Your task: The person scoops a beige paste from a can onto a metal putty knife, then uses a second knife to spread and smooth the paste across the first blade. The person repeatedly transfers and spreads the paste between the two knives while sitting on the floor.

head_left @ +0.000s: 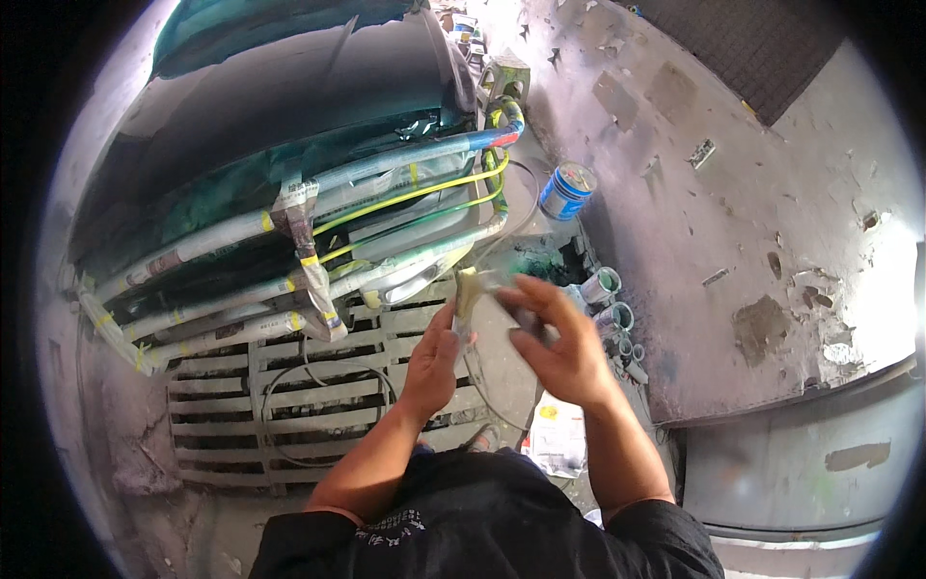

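Observation:
My left hand [434,359], thumb up and fingers closed, grips a small flat piece [467,291] with a pale yellow and whitish surface. Its kind is not clear. Just to the right is my right hand [558,340], blurred by motion, with index finger and thumb apart and reaching toward that piece. A whitish smear shows between the piece and the right fingertips, too blurred to name. Beyond both hands stands a dark green vehicle front [309,92], its tubular guard [395,166] wrapped in printed paper and yellow tape.
A slatted grating [217,410] with a looped hose [270,425] lies at the left. Along the right wall [714,251] are a blue can [564,193] and several paint-stained cups [612,318]. A small stool [511,75] stands farther back; a white printed bag [555,449] lies near my feet.

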